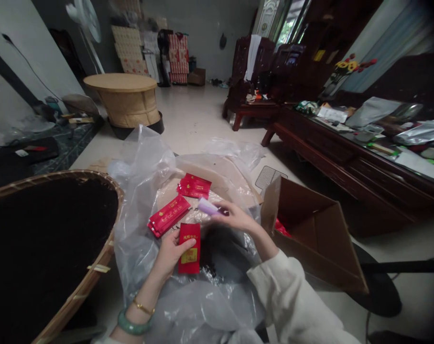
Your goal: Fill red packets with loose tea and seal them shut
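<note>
My left hand point(170, 253) holds a small red packet point(189, 248) upright, thumb across its front, above a clear plastic bag point(141, 191) that holds dark loose material. Just above and right of that packet, my right hand point(234, 217) grips a small pale purple scoop point(208, 207). Two stacks of flat red packets point(168, 215) point(194, 185) lie on the plastic farther out.
A wide woven basket tray point(95, 282) full of dark loose material sits at the left. An open cardboard box point(310, 229) with something red inside stands at the right. A dark wooden table point(346, 157) with clutter runs along the right; a round bamboo table point(125, 98) stands farther back.
</note>
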The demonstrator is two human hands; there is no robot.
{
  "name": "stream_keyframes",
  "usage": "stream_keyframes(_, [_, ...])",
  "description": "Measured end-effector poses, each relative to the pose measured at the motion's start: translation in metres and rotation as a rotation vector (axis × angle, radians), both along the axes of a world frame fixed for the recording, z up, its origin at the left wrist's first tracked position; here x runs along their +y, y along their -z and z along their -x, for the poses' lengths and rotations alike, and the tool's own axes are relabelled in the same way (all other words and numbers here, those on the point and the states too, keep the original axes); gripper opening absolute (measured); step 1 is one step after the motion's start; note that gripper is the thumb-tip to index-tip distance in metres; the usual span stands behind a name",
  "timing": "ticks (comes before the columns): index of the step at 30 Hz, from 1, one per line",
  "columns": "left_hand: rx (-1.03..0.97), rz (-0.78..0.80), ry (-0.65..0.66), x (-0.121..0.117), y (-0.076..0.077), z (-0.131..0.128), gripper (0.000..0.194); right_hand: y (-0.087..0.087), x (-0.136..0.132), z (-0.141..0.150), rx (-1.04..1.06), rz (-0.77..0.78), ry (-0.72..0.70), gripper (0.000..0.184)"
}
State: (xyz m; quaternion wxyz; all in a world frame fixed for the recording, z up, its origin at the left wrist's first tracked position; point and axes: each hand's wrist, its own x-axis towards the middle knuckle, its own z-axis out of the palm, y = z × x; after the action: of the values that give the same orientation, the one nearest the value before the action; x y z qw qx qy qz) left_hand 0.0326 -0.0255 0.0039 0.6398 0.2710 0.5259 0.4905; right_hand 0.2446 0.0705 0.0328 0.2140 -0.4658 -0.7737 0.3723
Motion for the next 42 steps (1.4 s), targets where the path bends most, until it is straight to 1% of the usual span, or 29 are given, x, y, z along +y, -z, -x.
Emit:
stream_keyframes(1, [0.007, 0.001, 0.007, 0.0, 0.0, 0.0, 0.057, -0.009, -0.006, 0.003, 0.046, 0.025, -0.095, 0.047])
stream_keyframes(3, [0.03, -0.019, 0.027, 0.001, -0.001, -0.001, 0.055, -0.025, -0.017, 0.013, 0.029, 0.021, -0.238, 0.044])
stream_keyframes(5, [0.092, -0.045, 0.027, 0.001, -0.003, -0.002, 0.05, -0.035, -0.023, 0.025, -0.023, -0.01, -0.318, 0.035])
stream_keyframes(7, [0.141, -0.048, 0.011, 0.0, -0.005, -0.002, 0.047, -0.04, -0.027, 0.035, -0.045, -0.029, -0.354, 0.025])
stream_keyframes(11, [0.112, -0.02, 0.02, -0.002, -0.007, -0.003, 0.045, -0.037, -0.033, 0.043, -0.03, -0.086, -0.338, 0.014])
stream_keyframes(16, [0.112, 0.014, 0.04, -0.001, -0.006, -0.005, 0.046, -0.026, -0.037, 0.044, -0.09, -0.193, -0.287, 0.016])
stream_keyframes(20, [0.104, 0.024, 0.053, -0.001, -0.006, -0.004, 0.048, -0.022, -0.037, 0.044, -0.106, -0.209, -0.284, 0.016])
stream_keyframes(29, [0.108, 0.032, 0.066, -0.003, -0.003, -0.003, 0.05, -0.022, -0.036, 0.042, -0.102, -0.203, -0.292, 0.016])
stream_keyframes(31, [0.082, 0.002, 0.014, -0.001, -0.003, -0.004, 0.055, -0.022, -0.037, 0.042, -0.093, -0.202, -0.292, 0.016])
stream_keyframes(33, [0.046, -0.058, -0.074, 0.001, -0.004, -0.003, 0.06, -0.022, -0.037, 0.042, -0.079, -0.196, -0.289, 0.017])
stream_keyframes(35, [0.052, -0.104, -0.126, 0.004, -0.006, -0.003, 0.06, -0.022, -0.038, 0.042, -0.073, -0.187, -0.283, 0.018])
stream_keyframes(39, [0.17, -0.144, -0.102, 0.007, -0.01, -0.001, 0.053, -0.021, -0.038, 0.043, -0.08, -0.176, -0.272, 0.02])
stream_keyframes(42, [0.217, -0.181, -0.091, 0.006, -0.011, -0.001, 0.049, -0.021, -0.038, 0.043, -0.069, -0.169, -0.271, 0.02])
